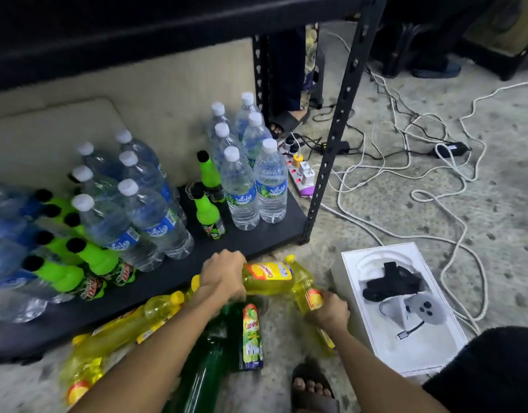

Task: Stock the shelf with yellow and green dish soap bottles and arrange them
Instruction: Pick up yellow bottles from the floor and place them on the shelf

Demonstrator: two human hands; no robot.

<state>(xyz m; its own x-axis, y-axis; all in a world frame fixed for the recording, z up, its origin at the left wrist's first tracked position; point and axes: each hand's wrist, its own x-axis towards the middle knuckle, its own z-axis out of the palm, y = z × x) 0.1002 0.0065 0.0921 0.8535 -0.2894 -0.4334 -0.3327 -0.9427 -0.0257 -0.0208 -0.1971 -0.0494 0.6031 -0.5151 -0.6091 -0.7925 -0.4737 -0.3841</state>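
Left hand grips one yellow bottle, right hand grips a second yellow bottle, both low beside the shelf, likely ready for loading.

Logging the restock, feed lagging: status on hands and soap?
Left hand grips yellow bottle; right hand grips second yellow bottle. Neither on shelf yet. Water bottles crowd shelf.

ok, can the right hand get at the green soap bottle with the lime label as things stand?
Probably not yet: the right hand grips a yellow bottle. The green bottle lies near it on the floor, label uncovered, so the path looks open once freed.
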